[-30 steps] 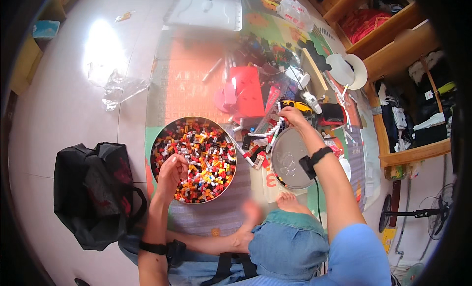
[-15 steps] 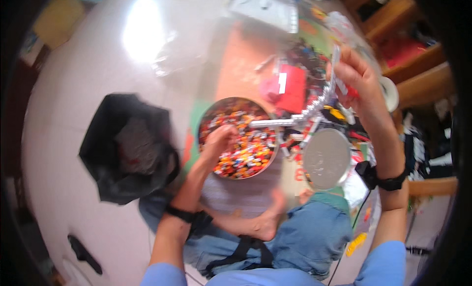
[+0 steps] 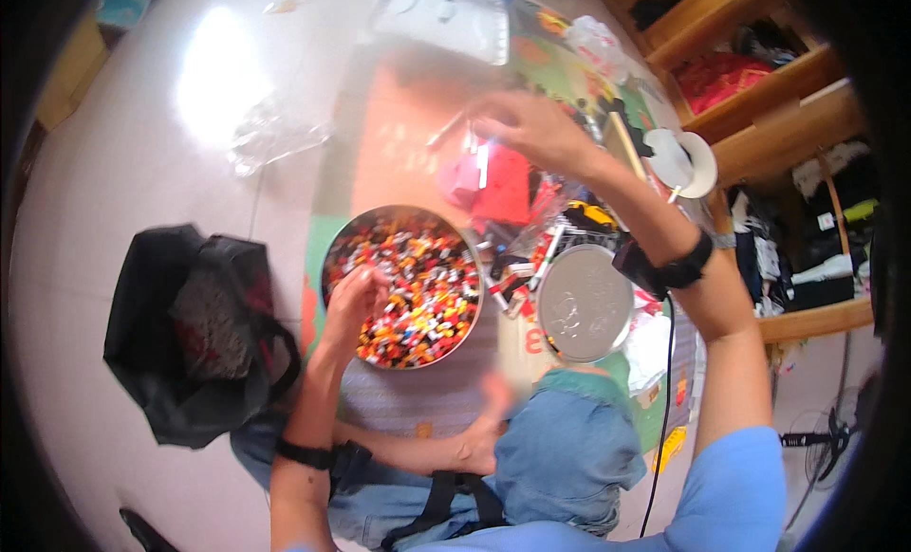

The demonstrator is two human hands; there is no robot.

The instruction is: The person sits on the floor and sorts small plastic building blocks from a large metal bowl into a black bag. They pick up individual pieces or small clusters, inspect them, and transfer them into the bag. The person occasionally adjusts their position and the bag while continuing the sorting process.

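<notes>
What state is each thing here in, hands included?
Tin, open, filled with loose coloured pieces
Black bag, open
Grey disc, lying flat
Plastic film, crumpled
Shelves, open-fronted, holding cloth
Fan, blurred, cannot tell whether it spins
Left hand, fingers curled, at the tin
Right hand, blurred, grip unclear

Just right of the left hand [image 3: 359, 298], small pieces [image 3: 418, 301] are making a dense speckle of red, orange, yellow, white and black. Left of that hand, a bag [image 3: 142, 334] is showing black. Nearer side of the right hand [image 3: 512, 125]: a flat box [image 3: 503, 199] is showing red; a round disc [image 3: 585, 296] is reading grey. Left of that hand, a mat panel [image 3: 387, 125] is showing orange. Beyond it, a tray [image 3: 436, 23] is showing white.
</notes>
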